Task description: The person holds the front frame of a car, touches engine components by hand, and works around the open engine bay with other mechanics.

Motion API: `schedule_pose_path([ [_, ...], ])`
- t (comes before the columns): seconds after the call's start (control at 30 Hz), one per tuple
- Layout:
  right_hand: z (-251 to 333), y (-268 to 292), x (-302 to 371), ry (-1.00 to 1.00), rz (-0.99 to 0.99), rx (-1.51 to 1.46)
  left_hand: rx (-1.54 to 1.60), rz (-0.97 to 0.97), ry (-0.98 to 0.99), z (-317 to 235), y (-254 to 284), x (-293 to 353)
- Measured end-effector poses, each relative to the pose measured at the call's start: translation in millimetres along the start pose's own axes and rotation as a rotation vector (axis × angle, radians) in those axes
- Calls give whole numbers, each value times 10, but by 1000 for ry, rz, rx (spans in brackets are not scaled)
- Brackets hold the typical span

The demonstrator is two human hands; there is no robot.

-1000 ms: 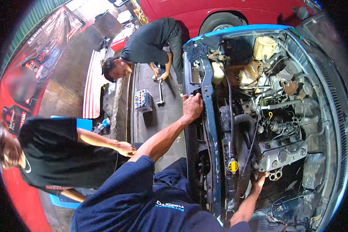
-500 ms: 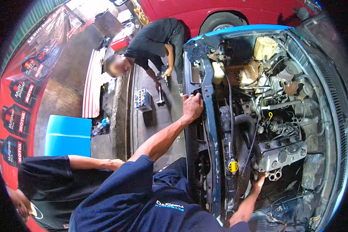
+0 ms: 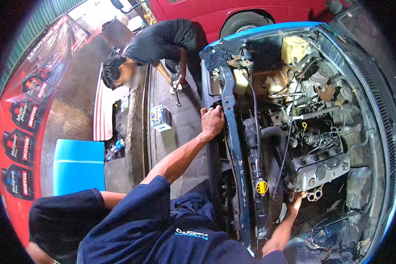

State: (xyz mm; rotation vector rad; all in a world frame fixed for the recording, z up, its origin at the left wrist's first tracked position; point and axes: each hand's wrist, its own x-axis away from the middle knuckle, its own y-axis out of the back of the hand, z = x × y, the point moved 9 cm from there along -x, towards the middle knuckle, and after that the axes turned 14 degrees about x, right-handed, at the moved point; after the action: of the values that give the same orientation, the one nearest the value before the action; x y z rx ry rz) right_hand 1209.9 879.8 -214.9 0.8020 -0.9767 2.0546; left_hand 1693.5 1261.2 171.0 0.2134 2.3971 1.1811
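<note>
The left hand (image 3: 212, 122) rests, fingers bent, on the black metal front panel (image 3: 215, 160); its grip cannot be told. The right hand (image 3: 297, 200) reaches beside the near left end of the silver metal engine cover (image 3: 324, 172), at right; fingertips partly hidden, grip undetermined. A round yellow cap (image 3: 262, 188) sits between the hands.

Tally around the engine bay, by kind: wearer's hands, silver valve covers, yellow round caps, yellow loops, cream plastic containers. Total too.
Left hand and right hand: 2
Silver valve cover: 1
Yellow round cap: 1
Yellow loop: 1
Cream plastic containers: 2
Total: 7
</note>
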Motion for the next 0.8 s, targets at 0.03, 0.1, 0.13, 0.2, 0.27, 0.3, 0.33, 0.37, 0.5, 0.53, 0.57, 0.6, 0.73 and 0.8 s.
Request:
schedule_pose_path([
  [0.03,-96,-123,-40,-19,16,-6,-24,-9,-4,59,32,26],
  [0.1,-82,-469,28,27,64,37,-69,-38,-22,127,121,61],
  [0.13,-28,-413,66,38,51,37,-64,-56,-49,64,110,49],
  [0.2,40,-344,137,12,64,0,-17,-38,-40,8,51,18],
  [0.27,81,-442,192,31,83,11,-1,-29,-21,32,47,24],
  [0.3,121,-484,233,66,88,36,-3,-42,-32,24,57,18],
  [0.33,146,-596,285,95,98,60,-13,-57,-40,42,79,24],
  [0.37,177,-689,354,126,104,82,-16,-56,-38,46,78,28],
  [0.5,182,-1044,528,179,124,92,-40,-49,-19,145,118,69],
  [0.53,166,-1051,522,188,126,87,-37,-62,-25,152,135,81],
  [0.57,136,-931,448,170,178,36,-23,-59,-30,111,107,65],
  [0.6,94,-797,344,150,236,-14,-8,-49,-43,83,90,53],
  [0.73,157,-665,521,-41,1167,-493,2,-29,-22,48,44,41],
  [0.8,-54,-486,69,67,748,-174,-30,-18,9,142,89,83],
])
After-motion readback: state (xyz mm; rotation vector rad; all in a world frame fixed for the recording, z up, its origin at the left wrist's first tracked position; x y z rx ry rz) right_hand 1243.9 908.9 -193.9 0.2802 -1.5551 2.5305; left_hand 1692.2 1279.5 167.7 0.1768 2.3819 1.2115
